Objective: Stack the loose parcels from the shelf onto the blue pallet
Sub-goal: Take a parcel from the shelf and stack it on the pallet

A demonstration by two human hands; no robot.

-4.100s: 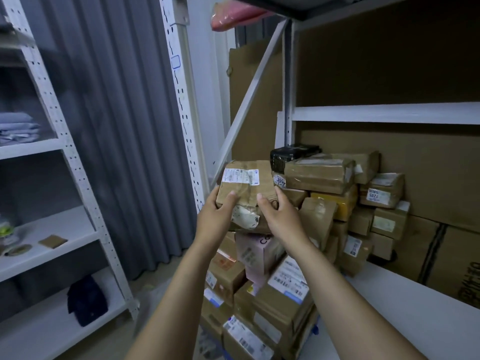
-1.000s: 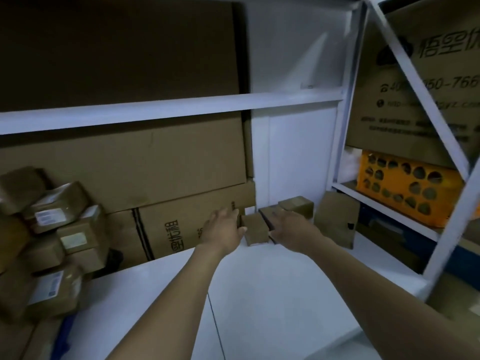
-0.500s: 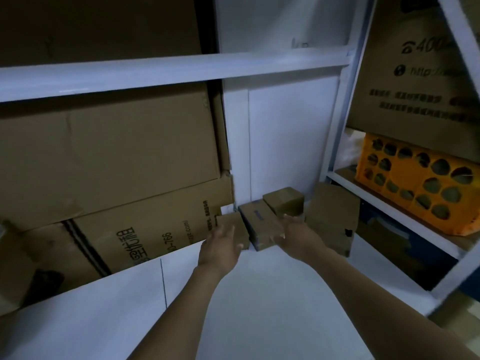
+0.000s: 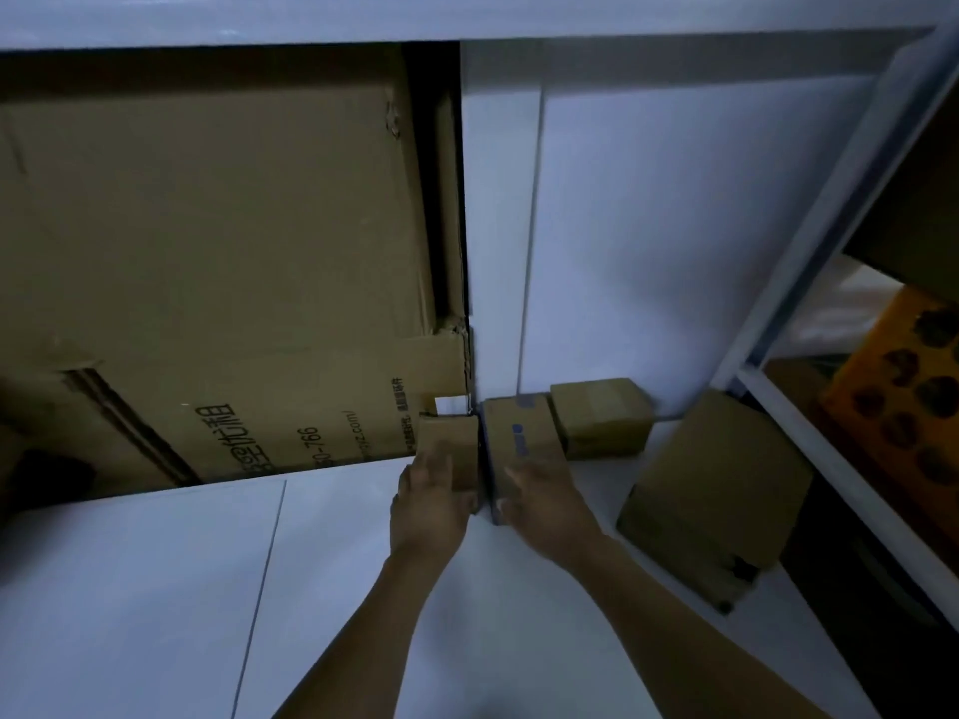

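Note:
Four brown parcels sit at the back right corner of the white shelf point(image 4: 259, 589). My left hand point(image 4: 433, 503) closes over the near end of a small parcel point(image 4: 456, 438), thumb in the gap on its right. My right hand point(image 4: 545, 505) grips the near end of the middle parcel point(image 4: 519, 433), which has a blue mark on top. A third small parcel point(image 4: 602, 417) touches that one on its right, against the back wall. A larger parcel point(image 4: 711, 495) lies tilted further right. The blue pallet is out of view.
Big flattened cartons point(image 4: 207, 282) lean against the back wall at the left. A white shelf upright point(image 4: 809, 251) runs diagonally at the right, and behind it stands an orange perforated crate point(image 4: 903, 402). A shelf beam point(image 4: 363, 18) crosses overhead.
I have leaned in closer to the shelf corner. Both hands moved forward from just short of the parcels onto them, left onto the small one, right onto the blue-marked one.

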